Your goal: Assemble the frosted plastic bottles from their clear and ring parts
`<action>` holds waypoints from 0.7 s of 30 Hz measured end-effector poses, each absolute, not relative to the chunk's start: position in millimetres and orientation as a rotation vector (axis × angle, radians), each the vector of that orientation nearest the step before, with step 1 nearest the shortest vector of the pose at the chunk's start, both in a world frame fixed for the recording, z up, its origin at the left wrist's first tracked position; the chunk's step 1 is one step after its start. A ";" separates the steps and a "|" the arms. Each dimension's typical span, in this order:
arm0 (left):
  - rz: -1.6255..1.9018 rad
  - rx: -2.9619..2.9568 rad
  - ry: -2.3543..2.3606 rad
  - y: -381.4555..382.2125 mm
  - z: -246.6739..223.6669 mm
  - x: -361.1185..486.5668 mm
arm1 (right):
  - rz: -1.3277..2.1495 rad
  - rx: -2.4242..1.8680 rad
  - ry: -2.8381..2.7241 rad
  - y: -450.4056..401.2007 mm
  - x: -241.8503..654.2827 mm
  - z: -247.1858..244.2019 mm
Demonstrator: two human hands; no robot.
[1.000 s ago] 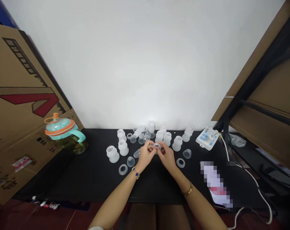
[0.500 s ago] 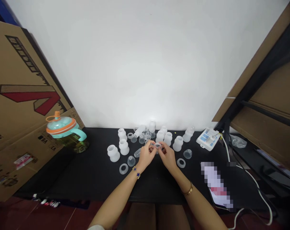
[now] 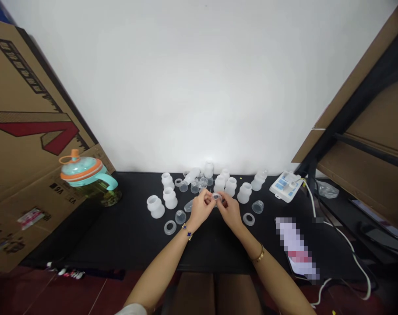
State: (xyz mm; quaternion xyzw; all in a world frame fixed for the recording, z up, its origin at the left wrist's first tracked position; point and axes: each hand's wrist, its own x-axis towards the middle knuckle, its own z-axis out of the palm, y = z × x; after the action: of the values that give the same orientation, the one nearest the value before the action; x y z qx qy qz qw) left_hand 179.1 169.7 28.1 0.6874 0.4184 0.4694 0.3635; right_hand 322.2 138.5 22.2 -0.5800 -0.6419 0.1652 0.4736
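Note:
Between my fingertips is a small translucent collar ring (image 3: 216, 196), held over the middle of the black table. My left hand (image 3: 201, 207) pinches its left side and my right hand (image 3: 228, 209) its right side. Something clear shows just below the ring, but my fingers partly hide it. Left of my left hand lie a clear dome cap (image 3: 180, 217) and another collar ring (image 3: 170, 227). Right of my right hand are a loose collar ring (image 3: 248, 219) and a clear dome cap (image 3: 258, 206). Behind both hands are several white baby-bottle bodies (image 3: 230, 187) and clear domes (image 3: 195, 186).
A phone (image 3: 297, 249) lies on the right of the black table (image 3: 120, 240). Behind it are a white box with blue labels (image 3: 287, 187) and a white cable (image 3: 343, 236). A large teal and orange jug (image 3: 90, 177) stands left, beside a cardboard box (image 3: 24, 153).
The view has shifted slightly. Both hands keep their pinch on the collar ring, with only slight finger movement; the loose parts lie where they were.

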 end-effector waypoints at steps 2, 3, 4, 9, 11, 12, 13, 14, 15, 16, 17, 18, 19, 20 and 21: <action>1.204 1.770 1.073 170.1 28.1 179.1 | 0.407 -1.418 -1.572 137.9 322.0 23.4; 1.205 1.771 1.069 170.1 28.2 179.0 | 0.407 -1.417 -1.572 137.5 321.9 24.1; 1.206 1.775 1.066 170.0 28.5 178.8 | 0.406 -1.416 -1.571 137.1 321.7 24.6; 1.181 1.848 1.094 168.2 30.9 177.4 | 0.388 -1.412 -1.569 136.8 322.3 24.2; 1.173 1.876 1.108 167.3 31.9 177.4 | 0.385 -1.410 -1.571 137.1 323.1 23.4; 1.171 1.885 1.112 167.0 32.2 177.5 | 0.386 -1.407 -1.572 137.3 323.6 23.1; 1.171 1.891 1.117 166.7 32.3 177.7 | 0.386 -1.402 -1.574 137.5 323.9 22.8; 1.172 1.896 1.122 166.6 32.4 178.0 | 0.385 -1.396 -1.575 137.7 324.2 22.6; 1.173 1.898 1.129 166.5 32.3 178.2 | 0.382 -1.391 -1.575 137.8 324.3 22.5; 1.175 1.898 1.137 166.6 32.1 178.4 | 0.380 -1.386 -1.577 137.9 324.4 22.3; 1.177 1.897 1.144 166.7 31.9 178.5 | 0.378 -1.384 -1.577 137.9 324.4 22.0; 1.179 1.893 1.147 166.9 31.8 178.6 | 0.377 -1.383 -1.578 138.0 324.3 21.8; 1.179 1.887 1.146 167.0 31.7 178.7 | 0.376 -1.383 -1.581 138.0 324.2 21.5; 1.175 1.881 1.144 167.1 31.8 178.7 | 0.373 -1.384 -1.585 138.1 324.1 21.3; 1.169 1.877 1.139 167.1 32.0 178.7 | 0.368 -1.386 -1.589 138.2 324.1 21.1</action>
State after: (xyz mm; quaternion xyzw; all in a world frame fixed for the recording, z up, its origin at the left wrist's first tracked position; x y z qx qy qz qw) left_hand 178.7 167.1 32.0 0.7145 0.4337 0.4451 0.3213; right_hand 324.1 138.2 21.1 -0.5682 -0.6512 0.1509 0.4799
